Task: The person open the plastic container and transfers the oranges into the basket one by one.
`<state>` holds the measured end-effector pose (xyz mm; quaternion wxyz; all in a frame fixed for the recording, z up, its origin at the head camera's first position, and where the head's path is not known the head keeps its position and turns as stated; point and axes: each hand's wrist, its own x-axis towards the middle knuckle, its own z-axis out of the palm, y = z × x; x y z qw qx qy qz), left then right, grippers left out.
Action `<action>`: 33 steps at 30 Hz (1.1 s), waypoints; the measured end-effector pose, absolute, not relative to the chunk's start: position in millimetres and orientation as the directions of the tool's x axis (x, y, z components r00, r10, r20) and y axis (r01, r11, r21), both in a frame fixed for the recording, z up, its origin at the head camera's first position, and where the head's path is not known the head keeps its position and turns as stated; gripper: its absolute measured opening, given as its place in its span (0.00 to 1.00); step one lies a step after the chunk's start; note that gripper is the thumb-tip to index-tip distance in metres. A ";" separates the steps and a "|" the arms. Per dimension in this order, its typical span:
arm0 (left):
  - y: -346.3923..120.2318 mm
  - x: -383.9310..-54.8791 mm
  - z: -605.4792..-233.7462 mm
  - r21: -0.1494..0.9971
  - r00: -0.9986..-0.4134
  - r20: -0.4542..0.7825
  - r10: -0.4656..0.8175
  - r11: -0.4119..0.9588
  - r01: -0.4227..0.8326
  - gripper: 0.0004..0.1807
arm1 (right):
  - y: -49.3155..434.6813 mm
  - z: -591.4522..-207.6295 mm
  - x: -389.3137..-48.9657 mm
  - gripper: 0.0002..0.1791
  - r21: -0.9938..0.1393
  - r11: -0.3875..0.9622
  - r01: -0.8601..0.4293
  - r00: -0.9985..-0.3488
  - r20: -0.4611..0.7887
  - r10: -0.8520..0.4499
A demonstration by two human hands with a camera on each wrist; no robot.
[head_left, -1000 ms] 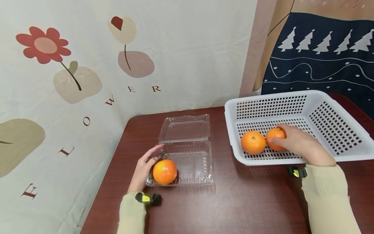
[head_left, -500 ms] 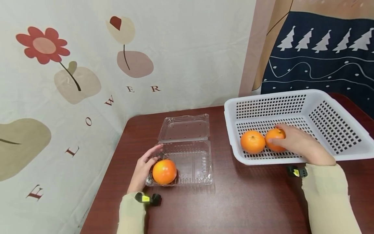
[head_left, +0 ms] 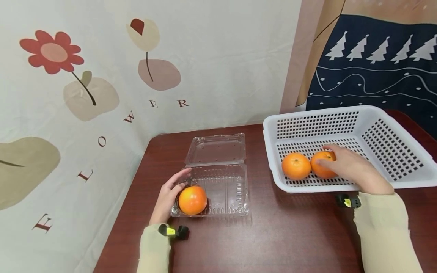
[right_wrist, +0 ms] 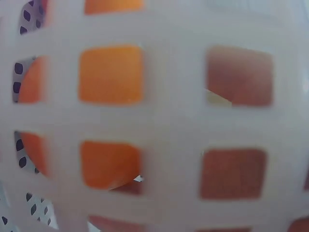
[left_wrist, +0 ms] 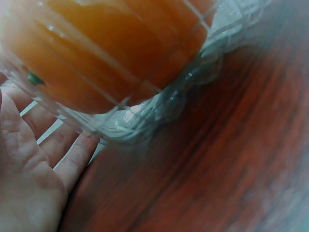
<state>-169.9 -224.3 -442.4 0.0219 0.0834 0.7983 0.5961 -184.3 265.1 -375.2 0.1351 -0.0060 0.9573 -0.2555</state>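
Note:
My right hand (head_left: 351,165) reaches into the white basket (head_left: 286,188) and grips an orange (head_left: 322,170), thumb on the near side and fingers over the top. A second orange (head_left: 296,166) sits close on its left. Through the basket holes, the right wrist view shows part of an orange (right_wrist: 111,75) and of the hand (right_wrist: 236,174). On the left, my left hand (head_left: 168,197) rests along the side of a clear plastic clamshell box (head_left: 222,197), fingers fairly straight. One orange (head_left: 192,200) lies in the box's near left corner, also visible through the plastic (left_wrist: 140,43).
The box's clear lid (head_left: 216,149) lies folded back behind it. Both stand on a dark red-brown wooden table (head_left: 273,235). A printed cloth (head_left: 222,57) hangs behind the table, with a navy one at the right. The basket's near rim passes under my right wrist.
The gripped orange has turned slightly under my right hand, its stem end shifting a little. My left hand and the box keep their places.

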 end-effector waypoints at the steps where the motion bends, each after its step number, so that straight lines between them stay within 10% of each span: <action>1: -224.2 -170.1 -442.5 0.955 -0.985 0.066 0.160 0.276 0.109 0.22 | 265.0 -375.4 -184.6 0.48 -0.491 0.869 0.058 -0.965 -0.251 -0.077; 33: -223.8 -171.7 -443.3 0.960 -0.985 0.067 0.162 0.259 0.108 0.22 | 234.3 -351.5 -177.6 0.28 -0.512 0.841 -0.172 -0.957 0.290 -0.020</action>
